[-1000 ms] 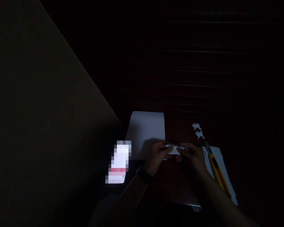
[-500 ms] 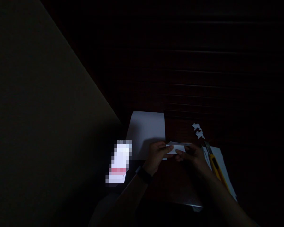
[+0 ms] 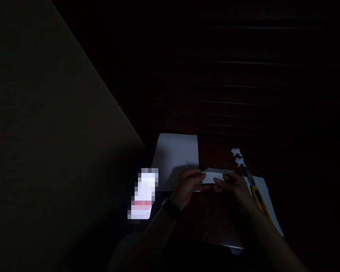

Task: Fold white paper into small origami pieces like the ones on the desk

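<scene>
A small folded piece of white paper (image 3: 211, 178) is held between my two hands above the dark table. My left hand (image 3: 187, 186), with a dark band on its wrist, pinches the paper's left end. At the other end, my right hand (image 3: 234, 187) grips it, thumb on the near face. A flap of the paper stands up behind that near face. Behind my left hand lies a larger white sheet (image 3: 177, 155). To the right, a yellow box cutter (image 3: 257, 195) with its blade out rests on a stack of white paper (image 3: 268, 200), partly behind my right forearm.
Small folded paper pieces (image 3: 238, 158) lie at the back right of the dark table (image 3: 206, 226). A lit phone screen (image 3: 144, 194), blurred out, glows at the left. A pale wall (image 3: 59, 132) rises on the left; dark slatted panelling (image 3: 229, 85) stands behind.
Both hands and the folded paper have shifted slightly to the right. The paper's rear flap now shows more widely. My right thumb has moved a little along the near face.
</scene>
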Motion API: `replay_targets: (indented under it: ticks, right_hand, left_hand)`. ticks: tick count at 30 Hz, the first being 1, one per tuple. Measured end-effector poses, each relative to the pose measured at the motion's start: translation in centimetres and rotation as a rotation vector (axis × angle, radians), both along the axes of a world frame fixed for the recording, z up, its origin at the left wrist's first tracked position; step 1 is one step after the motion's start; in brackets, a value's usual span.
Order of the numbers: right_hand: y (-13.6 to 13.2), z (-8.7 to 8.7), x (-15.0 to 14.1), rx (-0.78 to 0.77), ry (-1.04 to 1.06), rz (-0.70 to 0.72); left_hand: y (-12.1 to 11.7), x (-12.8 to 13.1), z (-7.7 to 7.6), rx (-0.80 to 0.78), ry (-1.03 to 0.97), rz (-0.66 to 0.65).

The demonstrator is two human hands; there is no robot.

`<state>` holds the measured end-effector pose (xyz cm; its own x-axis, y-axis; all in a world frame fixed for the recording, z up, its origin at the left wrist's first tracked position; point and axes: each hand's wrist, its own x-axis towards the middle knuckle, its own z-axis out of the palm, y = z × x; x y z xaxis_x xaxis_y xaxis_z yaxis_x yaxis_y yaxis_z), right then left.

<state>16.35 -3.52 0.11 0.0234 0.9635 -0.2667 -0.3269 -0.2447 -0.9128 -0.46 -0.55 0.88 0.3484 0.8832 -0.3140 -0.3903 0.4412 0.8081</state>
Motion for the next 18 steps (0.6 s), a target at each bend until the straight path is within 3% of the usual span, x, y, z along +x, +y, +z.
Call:
replay_targets:
  ticks: [13,18]
  right_hand:
    - [0.08,-0.1,0.01,-0.034,0.021,-0.004]
    - [0.15,-0.36,0.32,-0.139,0.081,-0.052]
  left_hand:
    - [0.19,-0.29,-0.14,0.035,0.048,-0.012]
    - [0.18,-0.24,-0.3,0.071,0.058,-0.068]
